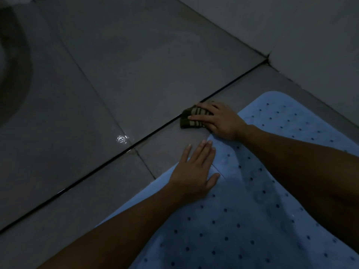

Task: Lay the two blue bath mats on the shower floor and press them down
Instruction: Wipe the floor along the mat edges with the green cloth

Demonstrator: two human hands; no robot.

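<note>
Head camera, looking down in dim light at a floor of large grey glossy tiles [81, 98] with dark grout lines. A light blue rubber bath mat dotted with small round holes [242, 220] lies spread on the floor under both forearms, filling the space below and to the right of the hands, its rounded far corner reaching toward the pale tiled wall [301, 32] beyond the right hand. Only one mat can be told apart with certainty; a faint edge line near the left thumb may mark an overlap, but this is unclear.

The left hand [194, 175] lies flat, palm down, fingers straight and close together, pressing on the mat's near-left edge with the fingertips reaching onto bare tile. The right hand [219, 119], just beyond it, rests with spread, lightly bent fingers on a small dark green cloth with tan stripes [192, 118], which sits on the tile at a grout line, just past the mat's edge. The two hands are near each other but not touching.
</note>
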